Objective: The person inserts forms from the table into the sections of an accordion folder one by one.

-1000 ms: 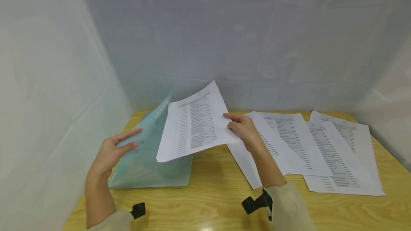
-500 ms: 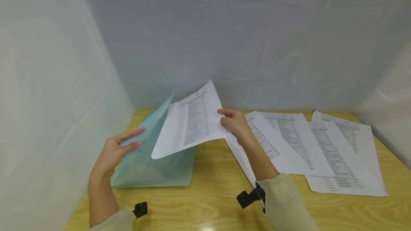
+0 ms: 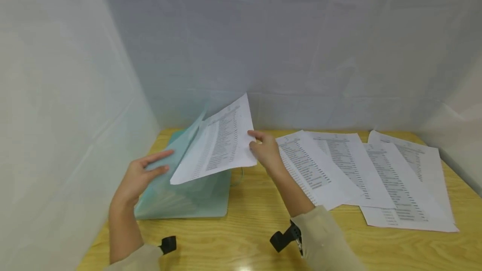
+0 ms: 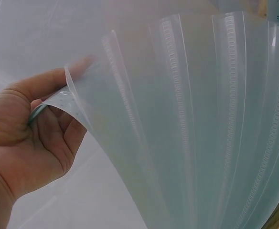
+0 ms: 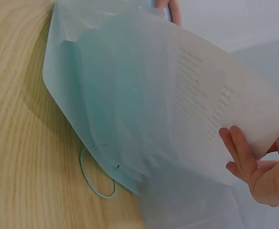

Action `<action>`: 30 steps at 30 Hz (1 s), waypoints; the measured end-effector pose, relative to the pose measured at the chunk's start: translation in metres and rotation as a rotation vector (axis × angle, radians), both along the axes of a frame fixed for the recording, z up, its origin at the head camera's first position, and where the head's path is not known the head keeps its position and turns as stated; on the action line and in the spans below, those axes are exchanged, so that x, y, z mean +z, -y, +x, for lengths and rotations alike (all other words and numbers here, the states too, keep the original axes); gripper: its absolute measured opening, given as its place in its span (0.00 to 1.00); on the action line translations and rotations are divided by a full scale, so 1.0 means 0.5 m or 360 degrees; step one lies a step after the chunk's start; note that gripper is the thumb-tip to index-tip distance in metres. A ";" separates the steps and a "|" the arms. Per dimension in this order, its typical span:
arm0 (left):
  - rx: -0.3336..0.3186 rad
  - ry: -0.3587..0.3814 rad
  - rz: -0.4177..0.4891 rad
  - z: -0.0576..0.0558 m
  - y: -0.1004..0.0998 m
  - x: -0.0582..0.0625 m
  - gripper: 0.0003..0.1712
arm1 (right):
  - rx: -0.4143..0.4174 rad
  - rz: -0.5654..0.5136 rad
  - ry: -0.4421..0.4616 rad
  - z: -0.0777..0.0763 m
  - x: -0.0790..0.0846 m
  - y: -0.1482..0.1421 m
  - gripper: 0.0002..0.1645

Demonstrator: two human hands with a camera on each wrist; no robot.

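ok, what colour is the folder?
The folder is pale teal, somewhat see-through; the head view shows it best.

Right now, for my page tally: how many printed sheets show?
5: one sheet in the right hand, four overlapping sheets at right on the wooden table; more may be hidden.

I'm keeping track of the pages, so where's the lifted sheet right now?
The lifted sheet is just left of centre in the head view, its right edge pinched by the right hand, its left side by the raised flap of the teal folder.
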State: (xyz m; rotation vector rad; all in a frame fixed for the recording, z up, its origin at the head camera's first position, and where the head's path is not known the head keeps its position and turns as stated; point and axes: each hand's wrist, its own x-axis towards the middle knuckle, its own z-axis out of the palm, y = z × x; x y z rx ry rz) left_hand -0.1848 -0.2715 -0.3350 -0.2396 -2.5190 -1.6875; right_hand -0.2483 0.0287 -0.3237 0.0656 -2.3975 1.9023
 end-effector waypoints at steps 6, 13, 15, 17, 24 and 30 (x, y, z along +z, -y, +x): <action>0.0005 0.0018 -0.0006 0.000 -0.002 0.003 0.27 | -0.0008 0.0027 -0.0083 0.010 -0.008 0.018 0.25; 0.0008 0.0028 -0.0010 0.002 -0.001 0.007 0.27 | 0.0003 0.0018 -0.0119 0.023 -0.022 0.039 0.26; 0.0008 0.0034 0.0002 0.003 -0.001 0.007 0.27 | 0.0009 0.0003 -0.0099 0.027 -0.027 0.044 0.26; 0.0006 0.0036 0.0005 0.003 -0.001 0.007 0.27 | 0.0014 -0.0017 -0.0078 0.032 -0.033 0.049 0.26; 0.0006 0.0035 0.0001 0.001 -0.002 0.004 0.28 | 0.0068 -0.0139 -0.0067 0.052 -0.048 0.066 0.25; 0.0006 0.0036 -0.0007 0.001 -0.003 0.004 0.28 | 0.0132 -0.0256 -0.0061 0.057 -0.060 0.084 0.25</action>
